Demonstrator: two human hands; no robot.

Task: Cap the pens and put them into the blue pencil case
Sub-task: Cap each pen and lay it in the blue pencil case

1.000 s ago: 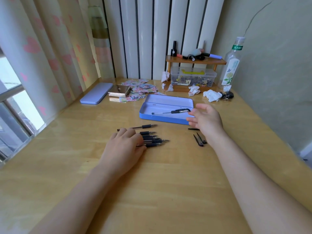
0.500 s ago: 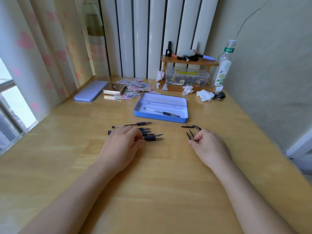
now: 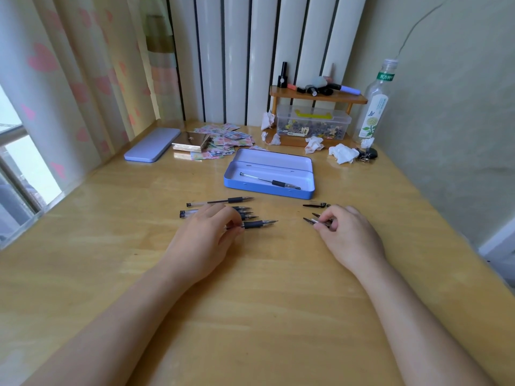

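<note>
On the wooden counter (image 3: 250,288), the left hand (image 3: 206,240) pinches a pen (image 3: 259,224) pointing rightward at the right hand (image 3: 348,235), which grips a cap (image 3: 315,222); joining needs tip-to-cap alignment

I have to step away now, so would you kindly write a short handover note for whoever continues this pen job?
Left hand: pinching the nearest uncapped pen on the table, not yet lifted.
Right hand: fingers closed on one loose cap among the caps on the right.
Blue pencil case: open, one capped pen inside.
Done: that one pen.
Left: a row of uncapped pens lies beside the left hand; the count is partly hidden by it. Cap each, place it in the case.
</note>
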